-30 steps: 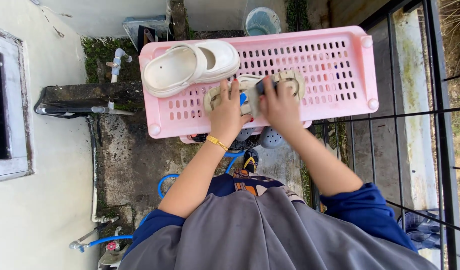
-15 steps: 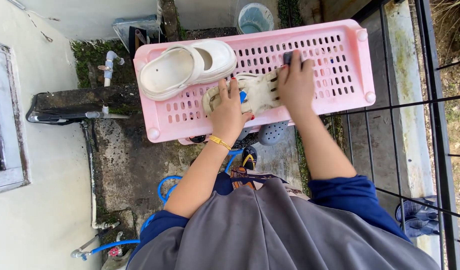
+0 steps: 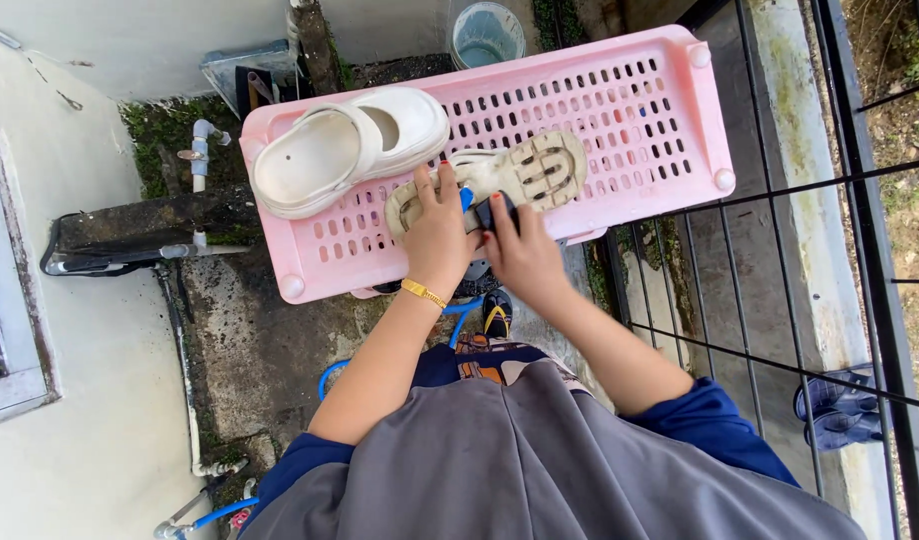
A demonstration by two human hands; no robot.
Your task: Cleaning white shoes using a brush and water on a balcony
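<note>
Left hand (image 3: 438, 232) presses flat on upturned clog (image 3: 490, 178); right hand (image 3: 523, 258) grips dark brush (image 3: 486, 212), probably. 2 clogs, second one (image 3: 345, 148) upright, 1 pink slotted tray (image 3: 640, 110), 1 bucket (image 3: 488, 32).

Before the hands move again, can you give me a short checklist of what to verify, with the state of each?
1. Left hand presses the sole-up clog flat: ok.
2. Right hand has a grip on the blue-and-dark brush: ok.
3. Clog lies fully on the pink slotted rack: ok.
4. Second white clog clear of both hands: ok.
5. Rack steady on its support: cannot tell.
6. Sole clean: cannot tell.
</note>
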